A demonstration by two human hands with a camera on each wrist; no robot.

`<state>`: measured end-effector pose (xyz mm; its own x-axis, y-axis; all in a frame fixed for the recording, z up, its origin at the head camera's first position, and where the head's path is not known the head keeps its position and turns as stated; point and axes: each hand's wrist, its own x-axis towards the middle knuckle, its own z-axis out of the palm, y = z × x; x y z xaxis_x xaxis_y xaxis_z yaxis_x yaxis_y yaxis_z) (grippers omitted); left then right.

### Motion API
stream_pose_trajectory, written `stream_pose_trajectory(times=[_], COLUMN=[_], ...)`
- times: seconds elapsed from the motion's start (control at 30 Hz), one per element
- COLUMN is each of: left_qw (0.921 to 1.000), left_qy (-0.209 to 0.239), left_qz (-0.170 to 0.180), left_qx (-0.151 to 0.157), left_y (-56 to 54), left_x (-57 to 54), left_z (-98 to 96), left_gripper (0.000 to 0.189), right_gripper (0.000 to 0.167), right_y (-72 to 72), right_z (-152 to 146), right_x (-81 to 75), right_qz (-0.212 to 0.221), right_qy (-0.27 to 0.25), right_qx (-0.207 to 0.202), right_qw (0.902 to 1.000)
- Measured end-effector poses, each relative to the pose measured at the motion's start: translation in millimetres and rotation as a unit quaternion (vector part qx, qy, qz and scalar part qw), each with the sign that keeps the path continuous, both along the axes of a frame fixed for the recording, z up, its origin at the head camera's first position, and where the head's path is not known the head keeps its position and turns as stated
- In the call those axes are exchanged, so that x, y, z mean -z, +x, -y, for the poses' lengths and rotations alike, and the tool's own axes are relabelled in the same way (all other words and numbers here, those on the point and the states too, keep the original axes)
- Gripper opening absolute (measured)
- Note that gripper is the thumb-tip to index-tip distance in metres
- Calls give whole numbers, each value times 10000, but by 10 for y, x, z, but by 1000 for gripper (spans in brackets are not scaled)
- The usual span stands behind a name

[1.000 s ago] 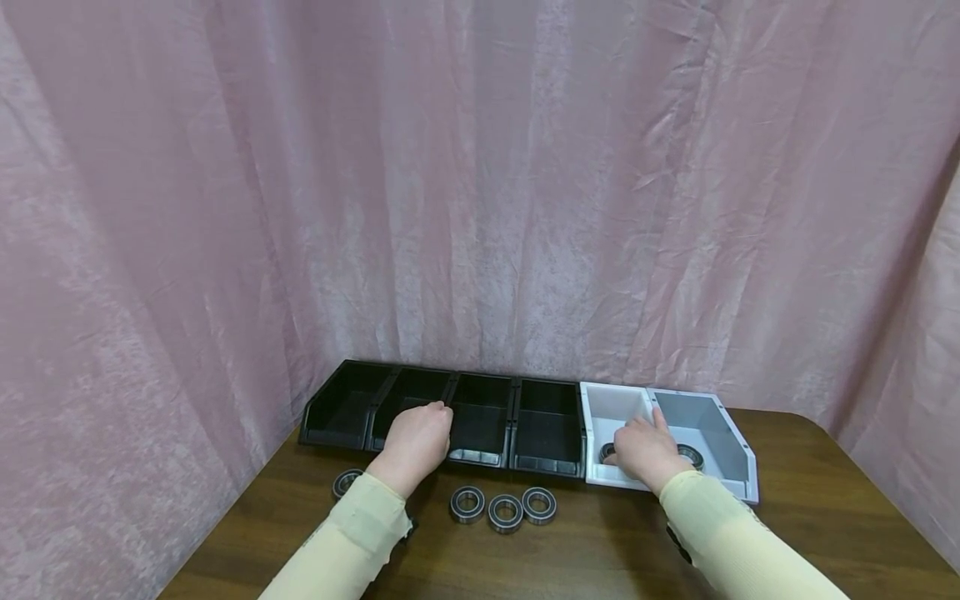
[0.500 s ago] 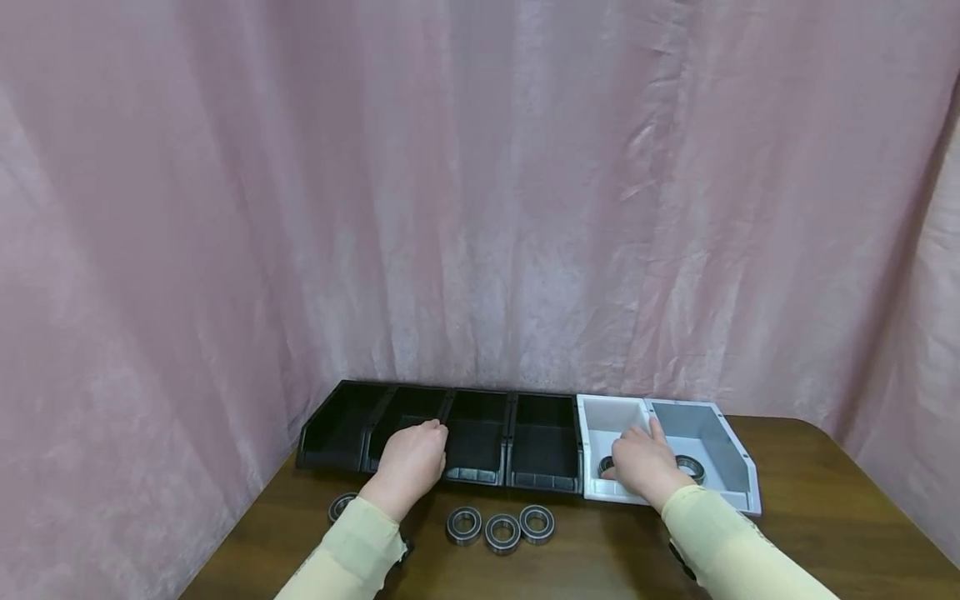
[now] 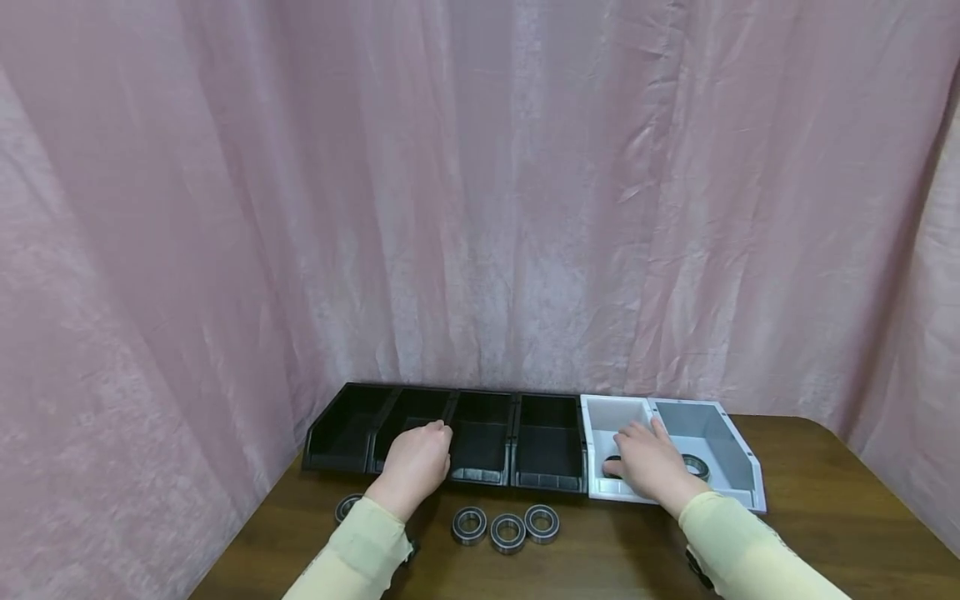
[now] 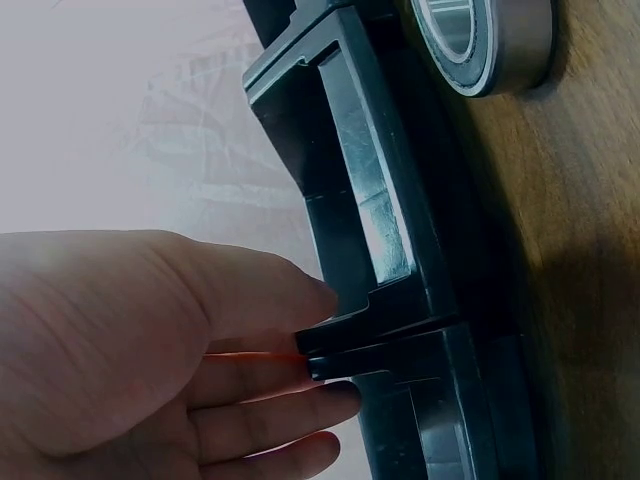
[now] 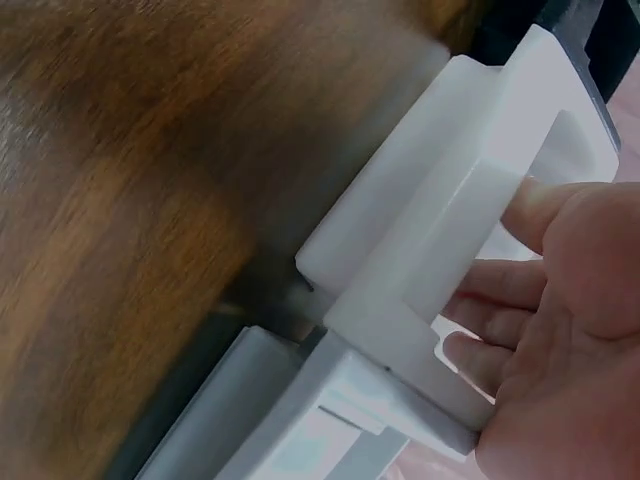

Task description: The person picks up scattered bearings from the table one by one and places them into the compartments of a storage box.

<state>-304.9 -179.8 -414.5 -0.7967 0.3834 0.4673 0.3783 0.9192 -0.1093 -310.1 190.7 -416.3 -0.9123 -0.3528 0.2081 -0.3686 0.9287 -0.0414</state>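
My left hand point(image 3: 415, 462) is at the row of black bins point(image 3: 546, 442). Thumb and fingers point(image 4: 270, 290) lie on either side of the adjoining walls of two bins, pinching them at the front. My right hand point(image 3: 651, 462) reaches into the white bin point(image 3: 611, 408); its index finger lies along the divider toward the grey bin point(image 3: 686, 417). Under the right thumb shows the dark edge of a ball bearing point(image 3: 612, 458); I cannot tell whether the fingers grip it. The right wrist view shows the fingers point(image 5: 505, 285) behind the white front wall, loosely curled.
Three ball bearings point(image 3: 507, 533) lie close together on the wooden table point(image 3: 585, 567). Another bearing point(image 3: 347, 507) sits left of my left forearm, partly covered by it. One more bearing point(image 3: 695, 467) is in the grey bin. A pink curtain point(image 3: 480, 208) hangs behind the bins.
The head view tilts up slightly, lowering everything in frame. The right hand shifts a little, and its thumb now covers more of the bearing in the white bin. The left hand stays at the bin walls.
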Motion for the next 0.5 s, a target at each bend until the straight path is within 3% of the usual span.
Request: stream_pose_trajectory(times=[0.5], left_qw=[10000], left_qy=[64], left_qz=[28], left_qx=[5], left_y=[1], left_x=[6], left_z=[1], left_gripper=[17], right_gripper=[59], right_y=[81], right_z=[-101], right_x=[23], right_qz=[-13], right_qy=[-244], right_qx=[-47], right_qw=[9997])
